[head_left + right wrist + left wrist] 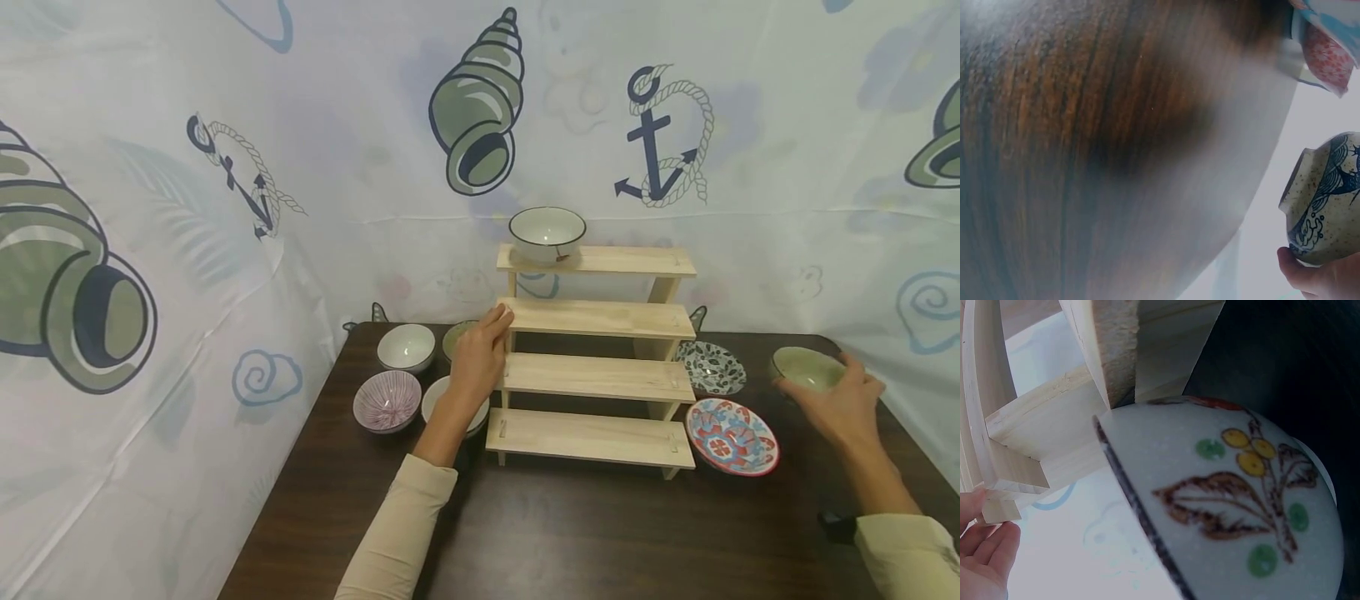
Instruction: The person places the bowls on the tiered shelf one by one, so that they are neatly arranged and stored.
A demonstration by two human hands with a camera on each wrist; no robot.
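Note:
My left hand (477,354) holds the left end of an upper step of the wooden tiered stand (592,375); in the left wrist view, thumb and fingers (997,550) are at the board's end. Close beside that wrist is a white bowl (1241,506) painted with leaves and yellow berries. At the right of the table, my right hand (843,408) grips a bowl (808,369) with a pale green inside. Its speckled outside (1329,200) shows a dark blue wave pattern in the right wrist view. A dark-rimmed white bowl (547,233) sits on the top step at its left.
Left of the stand are a white bowl (406,347), a purple-striped bowl (387,402) and a partly hidden greenish bowl (457,335). On the right stand a black-and-white patterned bowl (712,367) and a red-and-blue patterned bowl (732,437). Printed cloth (360,150) hangs behind the dark table (585,533).

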